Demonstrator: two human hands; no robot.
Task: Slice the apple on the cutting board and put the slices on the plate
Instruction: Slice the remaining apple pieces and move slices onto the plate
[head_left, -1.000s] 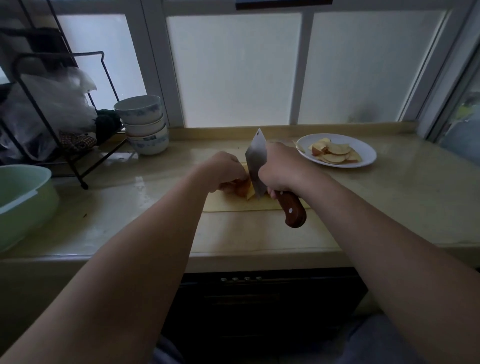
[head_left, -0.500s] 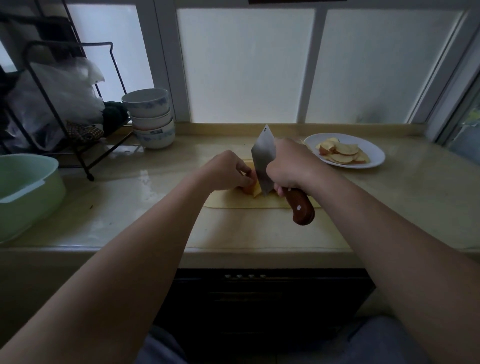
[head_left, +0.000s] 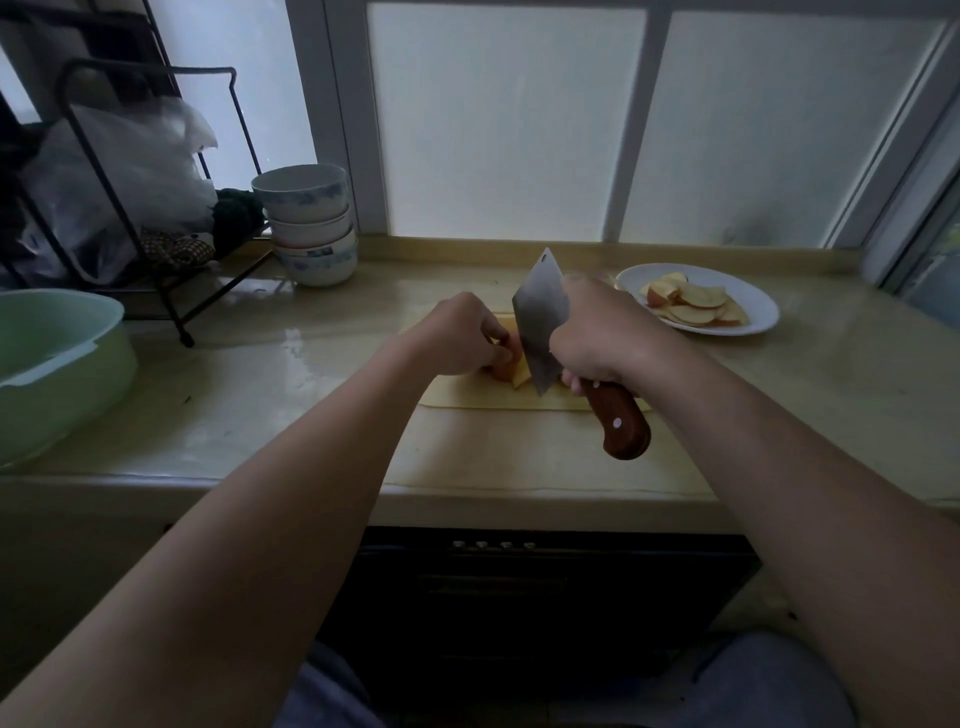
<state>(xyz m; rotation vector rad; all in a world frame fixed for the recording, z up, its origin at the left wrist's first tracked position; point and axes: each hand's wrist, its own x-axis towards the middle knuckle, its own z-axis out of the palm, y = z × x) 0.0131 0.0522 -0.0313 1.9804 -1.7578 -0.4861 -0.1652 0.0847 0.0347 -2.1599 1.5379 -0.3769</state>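
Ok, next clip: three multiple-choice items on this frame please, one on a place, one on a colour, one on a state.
1. Relative to the cutting board, where is the plate of apple slices?
A) on it
B) to its right, on the counter
C) to its left

2. What colour is the handle of the cleaver?
A) black
B) white
C) reddish-brown

3. What is the left hand doing?
A) holding the apple piece on the board
B) lying flat on the counter
C) raised, empty

1 B: the plate stands on the counter beyond the right hand.
2 C: the handle below that hand is red-brown wood.
3 A: its fingers curl onto the apple piece beside the blade.
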